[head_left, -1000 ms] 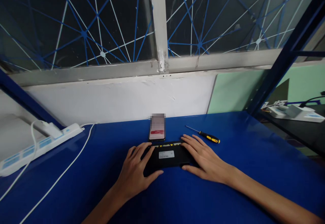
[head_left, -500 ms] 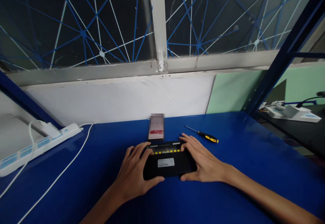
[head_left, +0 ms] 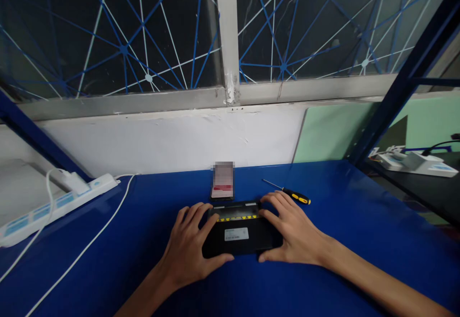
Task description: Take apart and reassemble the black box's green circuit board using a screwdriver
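Observation:
A black, flat rectangular device (head_left: 257, 240) lies on the blue table in front of me. It bears a white label and, near its far edge, a yellow-and-black strip; its exact kind I cannot make out. My left hand (head_left: 190, 240) grips the left end, thumb along the near edge and fingers over the far side. At the right end, my right hand (head_left: 296, 233) holds it the same way, with its fingers bent over the far corner. Just beyond the device is a small upright card-like panel (head_left: 223, 180), partly blurred out.
A yellow-and-black screwdriver (head_left: 297, 197) lies beyond my right hand. On the left are a white power strip (head_left: 61, 204) and its white cable (head_left: 89, 240). Blue frame posts flank the table (head_left: 352, 230), with a wall and window behind. Another power strip (head_left: 417, 163) sits on a dark surface at right.
The fingers of my right hand have bent in closer to the device's far corner. The whole view has shifted slightly. Both hands stay on the device.

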Demonstrator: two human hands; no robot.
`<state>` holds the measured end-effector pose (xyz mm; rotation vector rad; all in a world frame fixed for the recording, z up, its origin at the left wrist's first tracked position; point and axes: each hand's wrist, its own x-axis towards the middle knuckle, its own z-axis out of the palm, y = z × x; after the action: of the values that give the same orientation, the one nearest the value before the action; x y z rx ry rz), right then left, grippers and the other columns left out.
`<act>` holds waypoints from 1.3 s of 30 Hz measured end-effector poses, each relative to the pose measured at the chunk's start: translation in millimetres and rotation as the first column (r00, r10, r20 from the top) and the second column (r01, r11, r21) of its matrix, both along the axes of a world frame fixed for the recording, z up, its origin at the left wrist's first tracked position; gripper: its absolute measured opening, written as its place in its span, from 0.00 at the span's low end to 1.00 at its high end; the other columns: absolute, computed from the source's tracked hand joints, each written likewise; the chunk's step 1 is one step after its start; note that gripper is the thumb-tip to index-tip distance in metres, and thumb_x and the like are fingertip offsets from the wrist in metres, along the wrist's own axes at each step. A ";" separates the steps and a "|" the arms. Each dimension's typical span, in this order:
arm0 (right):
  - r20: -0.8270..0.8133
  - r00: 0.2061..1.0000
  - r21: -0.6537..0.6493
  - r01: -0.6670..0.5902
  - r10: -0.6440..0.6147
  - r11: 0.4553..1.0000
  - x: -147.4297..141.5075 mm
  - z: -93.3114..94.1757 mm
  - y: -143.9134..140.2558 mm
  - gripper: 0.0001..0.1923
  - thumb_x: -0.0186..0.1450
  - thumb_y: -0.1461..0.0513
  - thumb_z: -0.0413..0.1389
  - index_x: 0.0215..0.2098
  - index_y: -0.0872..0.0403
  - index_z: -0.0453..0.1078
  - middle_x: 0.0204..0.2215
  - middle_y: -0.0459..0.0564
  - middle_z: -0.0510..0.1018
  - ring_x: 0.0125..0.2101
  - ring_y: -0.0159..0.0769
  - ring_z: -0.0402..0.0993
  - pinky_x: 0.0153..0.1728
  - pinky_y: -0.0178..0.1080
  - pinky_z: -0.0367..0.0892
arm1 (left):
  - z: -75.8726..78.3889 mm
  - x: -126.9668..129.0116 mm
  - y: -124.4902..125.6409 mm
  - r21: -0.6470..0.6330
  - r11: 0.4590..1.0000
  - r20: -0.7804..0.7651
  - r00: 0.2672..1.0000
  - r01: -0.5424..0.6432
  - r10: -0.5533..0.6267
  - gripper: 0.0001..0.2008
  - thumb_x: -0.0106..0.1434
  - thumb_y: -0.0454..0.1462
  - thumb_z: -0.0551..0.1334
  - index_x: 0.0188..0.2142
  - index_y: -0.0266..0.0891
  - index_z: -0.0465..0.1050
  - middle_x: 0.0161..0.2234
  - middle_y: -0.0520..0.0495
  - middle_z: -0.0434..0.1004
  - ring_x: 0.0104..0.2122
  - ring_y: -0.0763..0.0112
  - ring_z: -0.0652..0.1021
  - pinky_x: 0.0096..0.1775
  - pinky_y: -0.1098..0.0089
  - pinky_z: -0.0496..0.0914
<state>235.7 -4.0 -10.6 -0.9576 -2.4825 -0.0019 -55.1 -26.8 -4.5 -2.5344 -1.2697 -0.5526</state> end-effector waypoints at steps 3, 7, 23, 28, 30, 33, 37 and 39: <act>0.027 0.999 0.005 0.019 -0.019 1.000 -0.7 0.6 -1.5 0.43 0.53 0.33 0.54 0.50 0.58 0.71 0.45 0.63 0.71 0.48 0.57 0.66 0.51 0.62 0.61 | -1.2 -0.1 -0.5 0.031 1.000 -0.017 1.000 -0.003 0.004 0.30 0.55 0.58 0.63 0.48 0.40 0.72 0.50 0.37 0.72 0.50 0.45 0.70 0.49 0.45 0.62; 0.059 0.998 0.020 0.023 -0.025 1.000 -1.9 -1.6 -2.6 0.42 0.55 0.34 0.52 0.51 0.59 0.70 0.44 0.63 0.72 0.50 0.58 0.65 0.53 0.62 0.58 | -1.8 -0.3 -1.5 0.041 0.999 -0.054 0.998 -0.015 0.017 0.29 0.56 0.58 0.61 0.47 0.39 0.73 0.49 0.37 0.73 0.51 0.43 0.69 0.50 0.43 0.60; 0.061 0.998 0.022 0.025 -0.026 0.999 -3.8 -9.3 -1.6 0.47 0.57 0.35 0.52 0.57 0.65 0.65 0.53 0.70 0.70 0.60 0.62 0.56 0.58 0.63 0.54 | 1.6 0.7 -2.4 0.033 0.999 -0.015 1.000 -0.026 0.026 0.28 0.57 0.57 0.62 0.46 0.37 0.73 0.49 0.35 0.75 0.48 0.46 0.74 0.50 0.45 0.61; 0.081 0.997 0.003 -0.014 0.014 1.000 -4.2 -7.0 0.6 0.44 0.59 0.37 0.52 0.58 0.63 0.65 0.56 0.69 0.67 0.64 0.62 0.46 0.60 0.65 0.49 | 2.4 -0.8 -3.0 -0.012 0.999 -0.031 0.999 -0.043 0.042 0.29 0.58 0.57 0.61 0.49 0.36 0.72 0.52 0.34 0.74 0.50 0.43 0.73 0.51 0.43 0.59; 0.067 0.998 0.008 -0.021 0.021 1.000 -4.7 -6.3 1.2 0.43 0.59 0.38 0.53 0.58 0.63 0.65 0.58 0.69 0.66 0.65 0.62 0.45 0.61 0.65 0.45 | 2.6 -1.4 -3.2 -0.022 0.999 -0.036 0.998 -0.048 0.048 0.30 0.59 0.57 0.60 0.50 0.37 0.72 0.53 0.34 0.73 0.51 0.43 0.72 0.51 0.42 0.58; 0.064 0.998 0.001 -0.020 0.020 1.000 -5.6 -5.8 1.8 0.42 0.60 0.39 0.53 0.58 0.62 0.65 0.59 0.69 0.64 0.66 0.61 0.43 0.62 0.66 0.40 | 1.2 -2.4 -3.2 -0.038 0.998 -0.035 0.998 -0.055 0.054 0.31 0.58 0.57 0.61 0.51 0.37 0.71 0.54 0.34 0.72 0.51 0.42 0.72 0.51 0.42 0.57; 0.099 0.995 -0.041 -0.018 0.022 0.999 -6.7 -5.6 3.0 0.43 0.61 0.39 0.51 0.60 0.63 0.62 0.62 0.69 0.60 0.66 0.60 0.40 0.62 0.65 0.37 | -2.5 -3.8 -2.4 -0.048 0.997 -0.022 0.998 -0.057 0.056 0.34 0.56 0.58 0.61 0.53 0.35 0.68 0.55 0.32 0.70 0.51 0.41 0.72 0.51 0.42 0.57; 0.112 0.993 -0.058 -0.021 0.028 0.998 -6.8 -6.0 3.9 0.44 0.61 0.39 0.51 0.61 0.63 0.60 0.63 0.70 0.58 0.66 0.60 0.39 0.62 0.66 0.37 | -4.0 -4.2 -1.6 -0.054 0.997 -0.022 0.998 -0.057 0.056 0.35 0.56 0.59 0.60 0.52 0.35 0.68 0.57 0.31 0.68 0.51 0.41 0.71 0.51 0.42 0.57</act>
<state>228.9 -0.1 -16.6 -0.9752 -2.6108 0.0234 -59.3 -28.4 -8.5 -2.5325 -1.3624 -0.4851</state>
